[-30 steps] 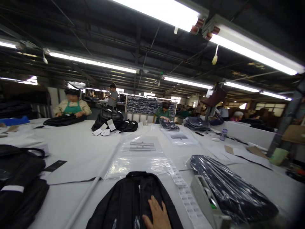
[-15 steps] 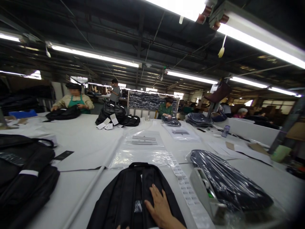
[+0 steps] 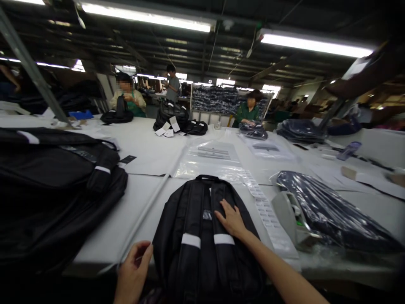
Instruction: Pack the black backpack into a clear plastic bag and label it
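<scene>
The black backpack [image 3: 205, 236] lies lengthwise, pointing away from the person. The right hand [image 3: 232, 219] rests flat on it, fingers spread. The left hand [image 3: 134, 270] curls loosely at its near left edge, holding nothing.

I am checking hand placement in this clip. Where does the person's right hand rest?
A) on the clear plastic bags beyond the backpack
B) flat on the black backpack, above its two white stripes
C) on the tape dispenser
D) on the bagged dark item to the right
B: the right hand lies palm down on the black backpack, just above the white stripes.
</scene>
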Action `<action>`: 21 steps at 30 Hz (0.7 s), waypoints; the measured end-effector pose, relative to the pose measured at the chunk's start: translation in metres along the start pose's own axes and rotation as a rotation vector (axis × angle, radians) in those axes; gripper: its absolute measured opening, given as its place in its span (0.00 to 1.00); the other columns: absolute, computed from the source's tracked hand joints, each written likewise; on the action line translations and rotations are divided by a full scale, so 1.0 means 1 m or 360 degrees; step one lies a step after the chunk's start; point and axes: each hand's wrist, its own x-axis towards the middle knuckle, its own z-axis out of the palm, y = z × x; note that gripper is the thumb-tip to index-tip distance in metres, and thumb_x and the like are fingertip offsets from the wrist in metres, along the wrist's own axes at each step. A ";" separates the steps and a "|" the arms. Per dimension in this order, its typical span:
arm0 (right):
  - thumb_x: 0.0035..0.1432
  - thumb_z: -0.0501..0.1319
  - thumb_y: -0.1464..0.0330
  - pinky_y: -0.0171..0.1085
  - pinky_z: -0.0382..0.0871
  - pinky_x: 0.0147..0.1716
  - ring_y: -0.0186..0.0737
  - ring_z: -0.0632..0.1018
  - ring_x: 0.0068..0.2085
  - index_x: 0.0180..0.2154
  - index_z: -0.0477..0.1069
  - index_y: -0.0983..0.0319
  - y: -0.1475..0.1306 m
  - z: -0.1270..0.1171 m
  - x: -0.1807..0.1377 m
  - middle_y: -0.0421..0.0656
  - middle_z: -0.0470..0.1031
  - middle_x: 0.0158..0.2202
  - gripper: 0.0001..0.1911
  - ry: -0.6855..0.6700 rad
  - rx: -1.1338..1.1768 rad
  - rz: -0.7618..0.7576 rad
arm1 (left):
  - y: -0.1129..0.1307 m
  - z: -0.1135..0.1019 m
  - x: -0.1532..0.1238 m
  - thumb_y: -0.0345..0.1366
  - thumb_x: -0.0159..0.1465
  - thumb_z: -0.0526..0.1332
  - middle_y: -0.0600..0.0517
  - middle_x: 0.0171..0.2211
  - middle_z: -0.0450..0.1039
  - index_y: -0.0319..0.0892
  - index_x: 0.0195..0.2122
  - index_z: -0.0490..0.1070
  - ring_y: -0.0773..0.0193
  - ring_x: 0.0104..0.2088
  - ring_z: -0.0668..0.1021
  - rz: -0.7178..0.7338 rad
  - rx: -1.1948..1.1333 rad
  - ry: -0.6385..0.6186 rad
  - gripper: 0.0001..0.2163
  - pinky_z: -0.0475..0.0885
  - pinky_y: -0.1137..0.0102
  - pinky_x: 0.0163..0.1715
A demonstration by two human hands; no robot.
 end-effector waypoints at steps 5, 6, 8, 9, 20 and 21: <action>0.60 0.46 0.53 0.50 0.43 0.60 0.43 0.56 0.63 0.59 0.54 0.64 0.004 0.006 0.002 0.49 0.54 0.63 0.31 -0.0015 -0.0007 -0.0005 | -0.066 0.019 -0.070 0.41 0.39 0.70 0.49 0.33 0.77 0.42 0.37 0.70 0.49 0.40 0.77 -0.0590 -0.0644 -0.0446 0.23 0.72 0.59 0.42; 0.60 0.46 0.52 0.50 0.43 0.60 0.43 0.55 0.63 0.59 0.54 0.63 0.004 0.006 0.002 0.50 0.54 0.63 0.31 -0.0010 -0.0008 0.0004 | -0.067 0.031 -0.078 0.39 0.39 0.70 0.48 0.36 0.77 0.42 0.38 0.71 0.49 0.43 0.76 -0.0600 -0.0794 -0.0526 0.23 0.70 0.59 0.45; 0.60 0.47 0.52 0.50 0.43 0.60 0.45 0.54 0.63 0.59 0.55 0.63 0.004 0.004 0.004 0.51 0.52 0.63 0.31 0.0009 -0.0017 0.0027 | -0.055 0.051 -0.085 0.35 0.39 0.70 0.48 0.37 0.77 0.42 0.37 0.71 0.49 0.45 0.75 -0.0682 -0.1067 -0.0606 0.21 0.69 0.59 0.46; 0.60 0.48 0.52 0.50 0.44 0.60 0.46 0.55 0.63 0.58 0.55 0.62 0.004 0.003 0.006 0.52 0.53 0.63 0.31 0.0011 -0.0020 0.0040 | -0.043 0.058 -0.085 0.33 0.39 0.70 0.49 0.36 0.77 0.42 0.36 0.71 0.50 0.44 0.76 -0.0746 -0.1168 -0.0637 0.20 0.69 0.59 0.46; 0.60 0.48 0.53 0.50 0.50 0.57 0.51 0.61 0.59 0.58 0.56 0.64 -0.001 -0.010 0.029 0.54 0.57 0.60 0.30 -0.0143 0.0034 0.0114 | -0.002 0.098 -0.070 0.32 0.48 0.63 0.47 0.38 0.75 0.39 0.43 0.66 0.57 0.38 0.77 -0.0635 -0.0878 -0.0258 0.19 0.72 0.67 0.34; 0.61 0.47 0.54 0.52 0.48 0.58 0.52 0.58 0.61 0.58 0.55 0.65 -0.004 -0.009 0.026 0.55 0.55 0.61 0.30 -0.0120 0.0022 0.0125 | -0.007 0.101 -0.071 0.34 0.51 0.61 0.45 0.37 0.75 0.39 0.42 0.66 0.57 0.37 0.77 -0.0629 -0.0830 -0.0236 0.16 0.73 0.66 0.33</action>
